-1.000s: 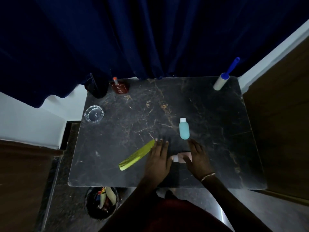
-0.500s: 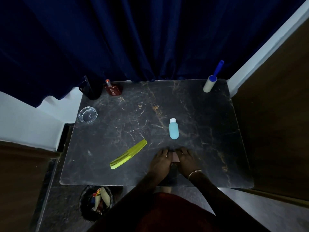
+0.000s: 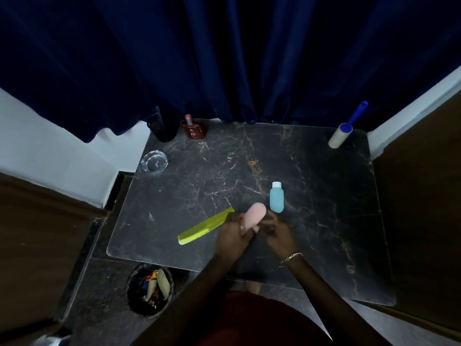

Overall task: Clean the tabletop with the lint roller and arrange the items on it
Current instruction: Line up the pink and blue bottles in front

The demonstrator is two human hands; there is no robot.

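Note:
The dark marble tabletop (image 3: 311, 201) fills the middle of the view. My left hand (image 3: 232, 236) grips a small pink bottle (image 3: 253, 216) and holds it raised above the table's front part. My right hand (image 3: 274, 231) is beside the bottle and touches its right side with bent fingers. A blue bottle (image 3: 276, 198) with a white cap lies just beyond the hands. Left of them lies a yellow-green comb (image 3: 204, 227), slanted. The lint roller (image 3: 345, 128), white with a blue handle, lies at the far right corner.
A glass ashtray (image 3: 154, 162), a dark cup (image 3: 163, 127) and a brown perfume bottle (image 3: 194, 128) stand at the far left. A dark blue curtain (image 3: 224, 58) hangs behind the table. A black waste bin (image 3: 149, 288) sits on the floor at the front left.
The pink bottle lay on the table under my hands; now my left hand has lifted it upright off the surface, with the right hand still at its side.

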